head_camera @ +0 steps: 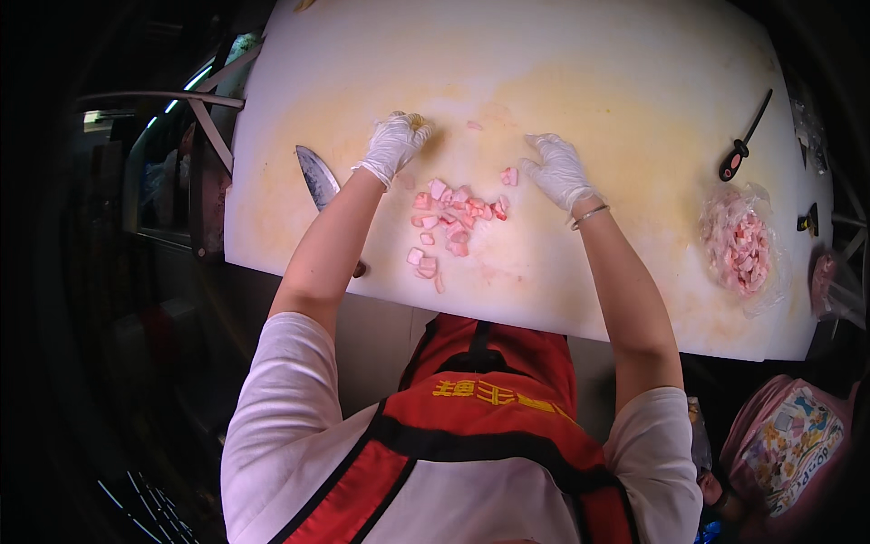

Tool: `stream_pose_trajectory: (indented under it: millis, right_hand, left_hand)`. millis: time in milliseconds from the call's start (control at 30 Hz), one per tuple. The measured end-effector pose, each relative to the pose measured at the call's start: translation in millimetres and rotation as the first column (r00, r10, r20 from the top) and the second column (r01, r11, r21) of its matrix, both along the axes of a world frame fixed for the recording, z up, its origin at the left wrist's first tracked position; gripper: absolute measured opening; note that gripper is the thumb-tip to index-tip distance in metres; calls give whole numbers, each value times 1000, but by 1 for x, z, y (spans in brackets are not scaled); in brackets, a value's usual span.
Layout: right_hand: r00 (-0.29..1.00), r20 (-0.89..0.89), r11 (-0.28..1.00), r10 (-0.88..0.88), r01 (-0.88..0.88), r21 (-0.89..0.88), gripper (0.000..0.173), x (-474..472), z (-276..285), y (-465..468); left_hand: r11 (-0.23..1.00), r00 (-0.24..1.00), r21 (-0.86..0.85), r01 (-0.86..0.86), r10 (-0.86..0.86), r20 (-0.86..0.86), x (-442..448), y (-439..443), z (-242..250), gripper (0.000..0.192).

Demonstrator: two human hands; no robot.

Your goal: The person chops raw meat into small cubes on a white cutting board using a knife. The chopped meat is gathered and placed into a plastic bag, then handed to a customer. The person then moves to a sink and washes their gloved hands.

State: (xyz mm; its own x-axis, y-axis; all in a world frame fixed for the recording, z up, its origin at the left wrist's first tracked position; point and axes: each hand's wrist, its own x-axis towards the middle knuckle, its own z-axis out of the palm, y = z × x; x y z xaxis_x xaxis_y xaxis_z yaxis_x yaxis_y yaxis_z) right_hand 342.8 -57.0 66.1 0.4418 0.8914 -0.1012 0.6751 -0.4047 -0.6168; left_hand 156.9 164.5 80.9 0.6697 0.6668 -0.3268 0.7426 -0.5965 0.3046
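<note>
On a large white cutting board [612, 272] lies a loose heap of pale pink diced meat [459, 214]. My left hand [399, 143], in a thin white glove, rests beyond the heap on its left side with the fingers curled; whether they hold anything is hidden. My right hand [557, 170], gloved as well, is to the right of the heap, its fingers apart and nothing in them, close to one separate cube [509, 176]. A knife [317, 175] lies at the left, its middle hidden under my left forearm and its handle end near the board's front edge. A small scrap [474, 125] lies between the hands.
A clear plastic bag of meat pieces [742, 245] lies at the right of the board, below a black-handled sharpening steel [734, 160]. Metal bars [211, 126] stand beyond the left edge. A pink printed bag [788, 442] is below the board at the lower right.
</note>
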Motion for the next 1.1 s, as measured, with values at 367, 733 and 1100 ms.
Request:
stream_pose_trajectory:
  millis: [367,733,1100]
  right_hand:
    - [957,-75,955,281,-287,-80,77,-99,-6,-59]
    - [986,-138,991,-91,76,-110,97,-188,-33,-21]
    - [507,-861,938,-47,318,136,76,-97,48,-70]
  left_hand:
    - [922,916,8,387,-386,108,-119,-105,-16,84]
    - [921,997,-386,55,-32,64,-81,-133,-33,93]
    - [-59,732,-998,22,680,-24,15,-149,16,35]
